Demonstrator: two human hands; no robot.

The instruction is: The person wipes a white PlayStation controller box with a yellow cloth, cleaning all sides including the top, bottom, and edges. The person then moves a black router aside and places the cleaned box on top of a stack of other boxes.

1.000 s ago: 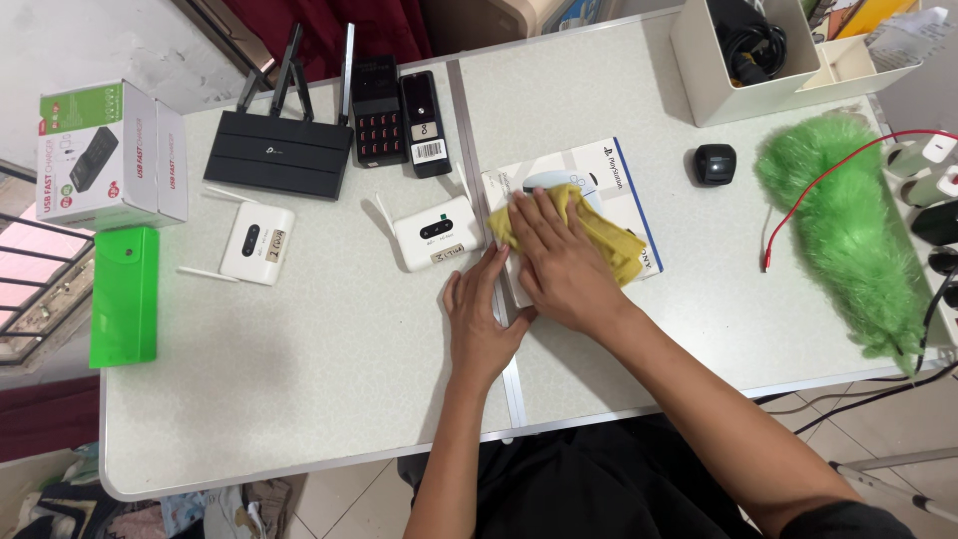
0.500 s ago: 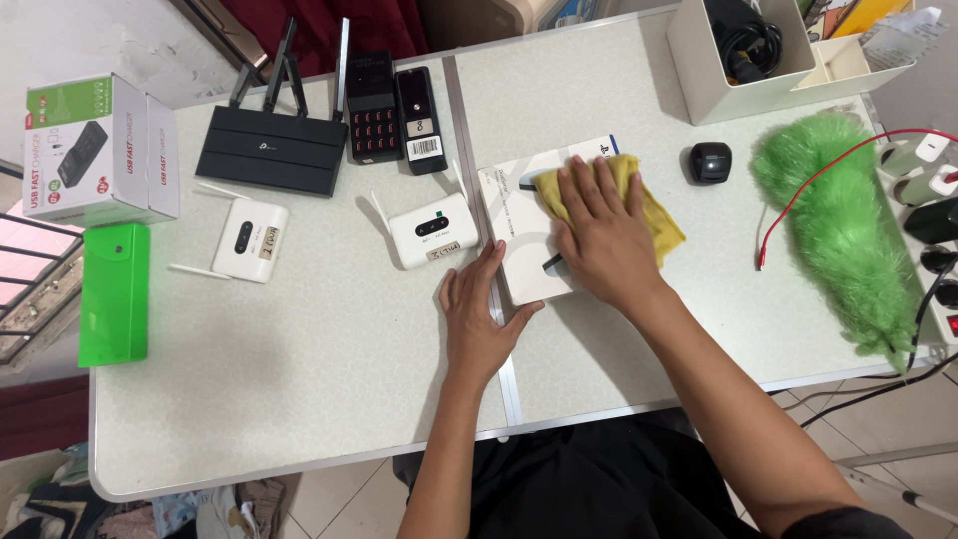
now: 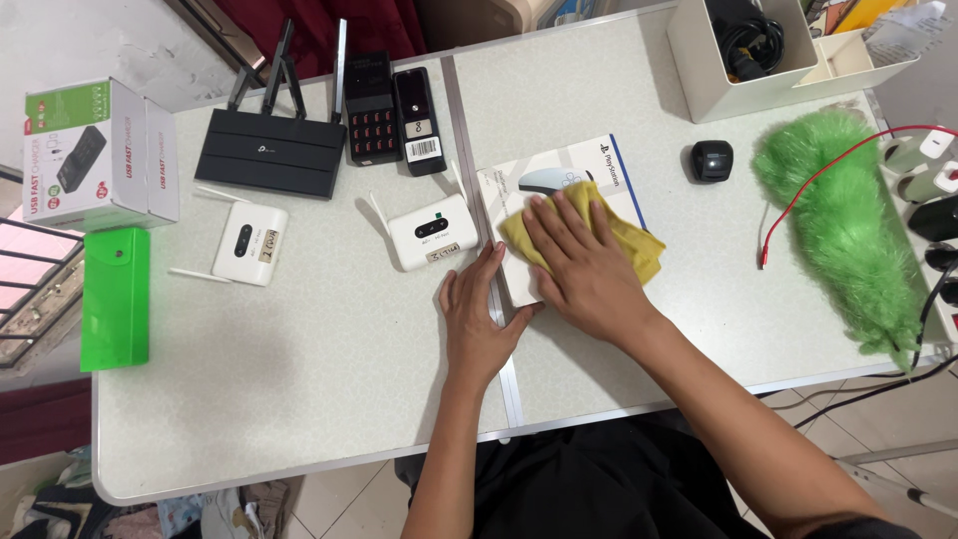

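Table (image 3: 299,369): right hand (image 3: 584,269) flat on cloth (image 3: 639,245), router (image 3: 431,232) near

The right hand (image 3: 584,269) has slid the yellow cloth (image 3: 629,240) back left, uncovering the box's (image 3: 589,165) top right.

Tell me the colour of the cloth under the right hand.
Yellow: the cloth shows in the head view, pressed on the white box.

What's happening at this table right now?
A person is wiping a flat white box with a yellow cloth. The right hand presses the cloth flat on the box, while the left hand rests against the box's near left corner, steadying it. Around them on the table lie a small white router, a black router and a green duster.
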